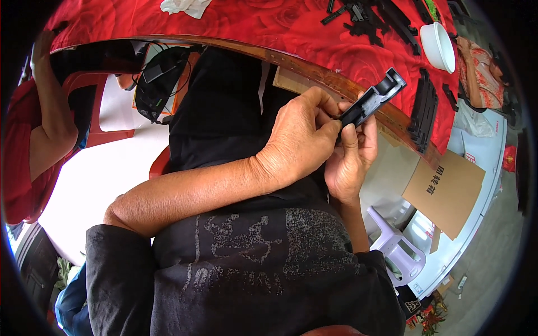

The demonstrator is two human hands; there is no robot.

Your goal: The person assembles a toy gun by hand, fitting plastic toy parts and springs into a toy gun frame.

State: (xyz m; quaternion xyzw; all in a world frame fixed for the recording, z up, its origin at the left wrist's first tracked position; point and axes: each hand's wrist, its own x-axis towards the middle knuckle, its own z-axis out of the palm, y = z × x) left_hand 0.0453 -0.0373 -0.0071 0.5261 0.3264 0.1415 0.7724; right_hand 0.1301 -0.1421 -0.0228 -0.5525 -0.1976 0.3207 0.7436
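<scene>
A long, narrow black plastic housing (370, 104) with a hollow, open channel points up and to the right, just off the table's near edge. My left hand (305, 137) comes across my body and pinches its lower end between thumb and fingers. From below and to the right, my right hand (351, 162) grips the same part, thumb on its near side and fingers behind. Both hands partly hide the lower end, so I cannot see whether something small is between the fingertips there.
A red rose-patterned cloth (241, 25) covers the table. Loose black parts (358, 17), a white bowl (437, 47) and stacked black strips (424, 112) lie at its right. Cardboard (445, 190) and a lilac stool (395, 249) stand right. Other people sit left (47, 120) and far right (479, 73).
</scene>
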